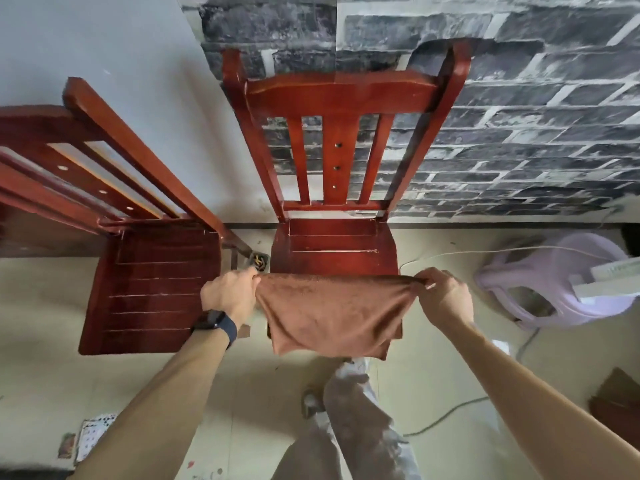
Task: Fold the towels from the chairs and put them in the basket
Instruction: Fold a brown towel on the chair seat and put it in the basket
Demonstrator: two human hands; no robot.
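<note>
Holding a brown towel [332,313] stretched before the chair [334,247]
Left hand [230,294] and right hand [445,299] pinch its top corners; a loose pinch could drop a corner and spoil the fold

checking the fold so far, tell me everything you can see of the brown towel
The brown towel is a soft, plush-looking rust-brown cloth. It hangs in front of the right-hand chair seat, its top edge stretched level, the left hand pinching one top corner and the right hand the other. It seems doubled: a back layer shows at the lower right edge.
</note>
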